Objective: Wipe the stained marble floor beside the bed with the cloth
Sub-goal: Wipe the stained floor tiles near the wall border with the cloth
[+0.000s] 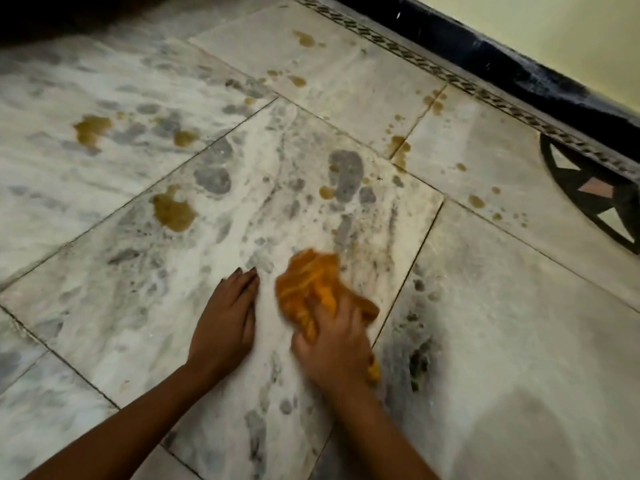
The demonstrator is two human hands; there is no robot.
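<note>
An orange cloth (pixel 311 285) lies bunched on the grey-veined marble floor (pixel 138 306). My right hand (pixel 334 344) grips its near end and presses it onto the tile; the hand looks blurred. My left hand (pixel 227 320) rests flat on the floor just left of the cloth, fingers straight and together. Brown-yellow stains dot the floor farther out: a large one (pixel 173 211) ahead of my left hand, another (pixel 91 128) at the far left, and small spots (pixel 400 147) along a tile joint.
A dark skirting band (pixel 519 74) with a patterned border runs along the pale wall at the top right. A black inlaid star motif (pixel 595 195) sits in the floor at the right. A dark shape (pixel 52 12) fills the top left corner.
</note>
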